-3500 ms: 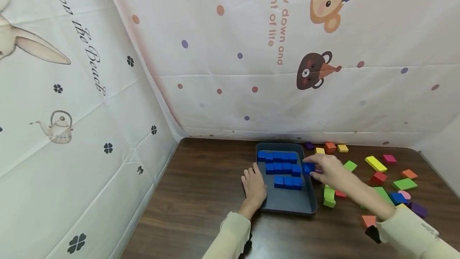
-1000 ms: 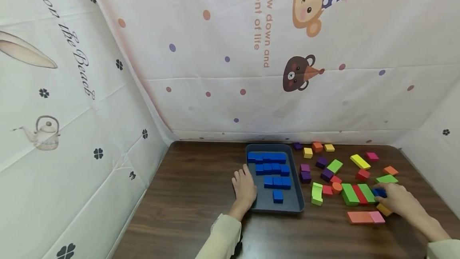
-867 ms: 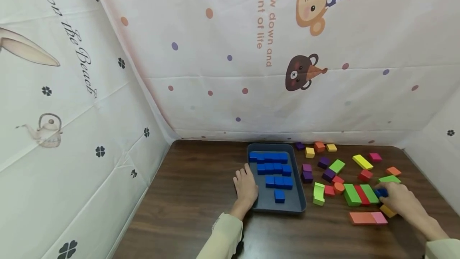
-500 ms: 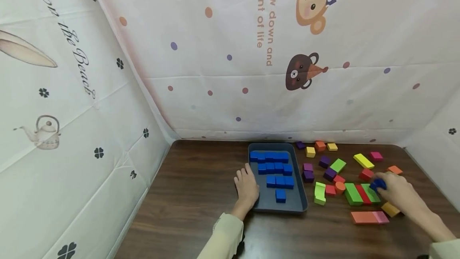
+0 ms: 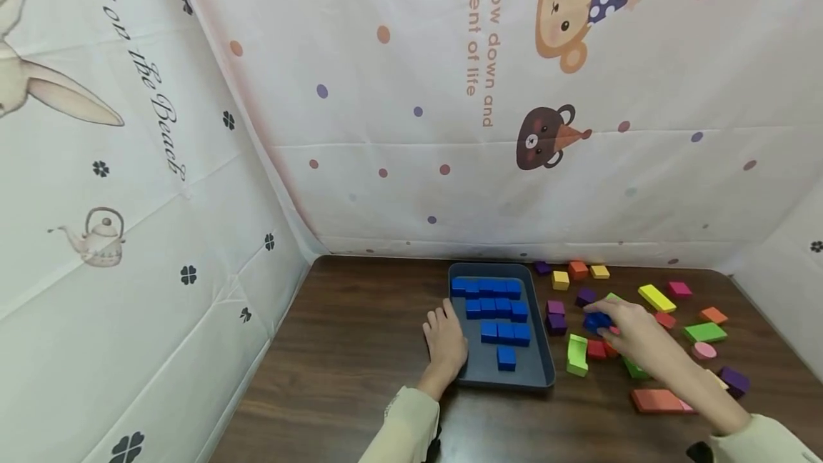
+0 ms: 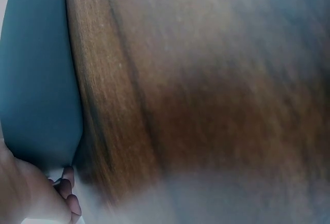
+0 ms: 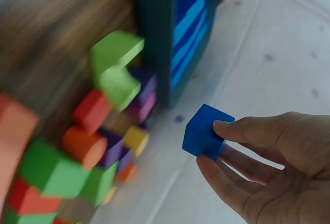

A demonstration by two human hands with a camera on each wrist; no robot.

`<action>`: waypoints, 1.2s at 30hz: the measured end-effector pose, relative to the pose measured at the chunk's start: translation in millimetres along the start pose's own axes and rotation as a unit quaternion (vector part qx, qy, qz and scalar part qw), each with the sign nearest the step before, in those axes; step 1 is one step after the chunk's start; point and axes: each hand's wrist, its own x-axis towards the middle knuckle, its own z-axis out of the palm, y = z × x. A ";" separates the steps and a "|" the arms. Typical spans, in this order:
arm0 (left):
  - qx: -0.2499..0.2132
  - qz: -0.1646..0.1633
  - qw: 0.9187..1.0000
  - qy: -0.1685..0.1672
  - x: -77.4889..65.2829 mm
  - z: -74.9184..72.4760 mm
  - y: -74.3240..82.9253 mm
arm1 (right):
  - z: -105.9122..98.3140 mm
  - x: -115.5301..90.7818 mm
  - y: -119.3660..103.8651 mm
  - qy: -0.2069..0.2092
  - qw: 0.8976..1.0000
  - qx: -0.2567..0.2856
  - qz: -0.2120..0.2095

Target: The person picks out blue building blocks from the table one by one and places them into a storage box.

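Note:
My right hand [image 5: 636, 331] pinches a blue cube [image 7: 203, 131] between thumb and fingers, held above the loose blocks right of the tray. In the head view that blue cube [image 5: 596, 321] shows just past the fingertips. My left hand [image 5: 446, 340] rests on the left side of the dark grey tray [image 5: 543, 371], fingers pointing away from me. Inside the tray, blue cubes [image 5: 504, 333] stand in rows, with a single blue cube [image 5: 506, 357] nearest me. The left wrist view shows the tray's outer wall [image 6: 41, 69] and part of my left hand [image 6: 33, 193].
Blocks of many colours are scattered right of the tray, among them a green arch-shaped block [image 5: 576, 354], a yellow block [image 5: 656, 298], an orange-red block [image 5: 654, 401] and a purple block [image 5: 734, 381]. A printed cloth [image 5: 360, 198] rises behind the wooden table [image 5: 347, 349].
A single blue cube now sits nearest me in the tray. My right hand has picked up another blue cube at the right and carried it left towards the tray. My left hand has stayed put.

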 end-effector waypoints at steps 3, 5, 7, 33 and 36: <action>-0.002 0.000 1.000 -0.002 -1.4 0.9 -0.4 | 4.6 7.1 -18.7 0.004 0.999 0.016 -0.028; -0.002 -0.002 1.000 -0.001 -1.4 0.2 -0.5 | 9.2 11.4 -30.3 0.010 0.998 0.022 -0.049; 0.001 -0.004 1.000 -0.001 -0.6 -0.9 -1.1 | 15.2 15.8 -40.9 0.011 0.997 0.029 -0.067; -0.009 -0.009 1.000 0.009 -0.5 5.0 -1.2 | 82.5 26.8 -55.3 -0.124 0.986 0.071 -0.091; -0.004 -0.007 1.000 0.013 1.0 4.5 -1.4 | 86.9 27.6 -54.8 -0.128 0.985 0.073 -0.088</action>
